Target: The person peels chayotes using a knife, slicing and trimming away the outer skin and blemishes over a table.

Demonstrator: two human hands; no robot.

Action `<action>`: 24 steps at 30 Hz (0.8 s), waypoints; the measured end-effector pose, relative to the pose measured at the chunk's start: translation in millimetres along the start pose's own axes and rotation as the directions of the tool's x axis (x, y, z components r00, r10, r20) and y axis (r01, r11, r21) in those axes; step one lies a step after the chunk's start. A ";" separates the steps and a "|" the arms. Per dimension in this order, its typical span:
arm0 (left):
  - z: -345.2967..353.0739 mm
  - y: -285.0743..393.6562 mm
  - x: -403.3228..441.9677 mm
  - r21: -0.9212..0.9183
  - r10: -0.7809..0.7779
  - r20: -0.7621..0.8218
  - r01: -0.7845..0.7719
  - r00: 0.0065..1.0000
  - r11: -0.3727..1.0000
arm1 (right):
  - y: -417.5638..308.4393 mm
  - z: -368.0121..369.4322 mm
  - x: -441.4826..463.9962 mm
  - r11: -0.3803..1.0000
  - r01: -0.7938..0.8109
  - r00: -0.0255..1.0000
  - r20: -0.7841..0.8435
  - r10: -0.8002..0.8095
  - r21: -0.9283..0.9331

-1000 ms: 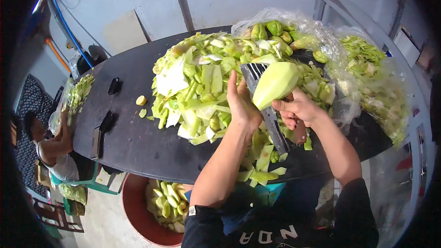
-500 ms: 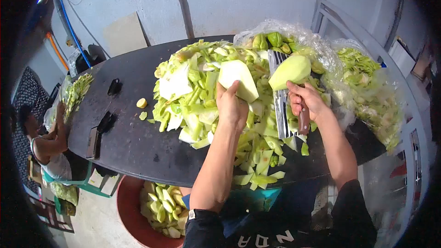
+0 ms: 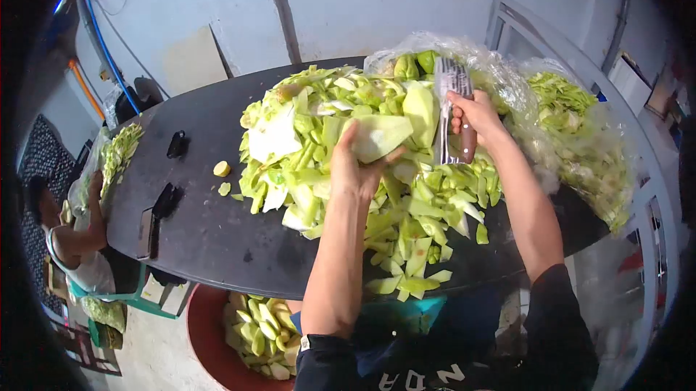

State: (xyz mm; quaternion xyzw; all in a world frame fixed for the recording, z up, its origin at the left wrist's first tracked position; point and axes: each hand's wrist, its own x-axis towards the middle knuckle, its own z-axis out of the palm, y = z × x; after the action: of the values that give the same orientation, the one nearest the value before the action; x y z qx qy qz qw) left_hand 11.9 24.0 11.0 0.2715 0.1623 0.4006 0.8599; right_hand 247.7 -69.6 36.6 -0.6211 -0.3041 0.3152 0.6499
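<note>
My left hand (image 3: 355, 173) holds a pale, peeled piece of vegetable (image 3: 377, 135) over the pile, its thumb on the near side. My right hand (image 3: 475, 117) grips the brown handle of a broad-bladed knife (image 3: 450, 97), whose blade looks streaked and points away from me. Just left of the blade, another pale green peeled piece (image 3: 420, 114) is upright against the pile; I cannot tell whether it touches the knife. Beneath both hands spreads a large heap of green peelings and cut pieces (image 3: 312, 144) on the dark table (image 3: 217, 246).
Whole green vegetables (image 3: 407, 66) sit in clear plastic (image 3: 478, 50) at the back, with a bag of peelings (image 3: 580, 152) at right. Below the table edge, a red-brown tub (image 3: 199, 329) holds peeled pieces. Another person (image 3: 80, 239) works at far left, beside a metal frame-backed wall opposite.
The peeled piece that was in my right hand with the knife is now out of it, by the pile. The knife has moved up and away. My left hand has tilted its piece flatter.
</note>
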 end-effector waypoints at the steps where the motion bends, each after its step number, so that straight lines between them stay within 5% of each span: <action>1: 2.0 2.2 -1.0 -0.249 -0.091 -0.015 0.084 0.996 0.965 | -2.5 -0.1 -4.6 0.999 0.043 0.997 -0.059 -0.042 0.004; 6: 4.6 7.0 -6.7 -0.332 -0.024 0.070 0.046 0.997 0.942 | -18.3 -10.9 -38.6 0.984 0.168 0.973 -0.168 -0.157 0.058; 9: -3.2 0.5 0.7 -0.353 -0.051 0.229 0.131 0.972 0.926 | -19.8 -14.3 -68.6 0.990 0.118 0.993 -0.028 -0.116 0.083; 12: 10.8 -0.3 -12.2 -0.478 -0.084 0.249 0.198 0.965 0.855 | -15.0 5.6 -106.3 0.980 -0.072 0.988 0.144 0.046 0.184; 14: 8.6 -5.5 -11.8 -0.469 -0.133 0.238 0.234 0.962 0.851 | 3.7 10.5 -112.8 0.992 -0.093 0.954 0.291 0.064 0.084; 16: 2.1 -12.0 -8.2 -0.417 0.006 0.113 0.042 0.994 0.908 | 10.5 15.9 -117.9 0.999 -0.052 0.910 0.413 0.045 0.005; 24: 8.2 -7.2 -3.3 -0.203 0.135 0.152 -0.103 0.979 0.974 | 19.8 14.9 -112.3 0.993 -0.114 0.918 0.381 0.111 -0.013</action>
State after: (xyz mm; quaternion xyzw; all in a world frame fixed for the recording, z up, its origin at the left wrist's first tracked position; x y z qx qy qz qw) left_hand 18.2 14.9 13.4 0.2278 0.0343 0.4415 0.8672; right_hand 166.1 -148.3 17.0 -0.5615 -0.3868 0.4681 0.5622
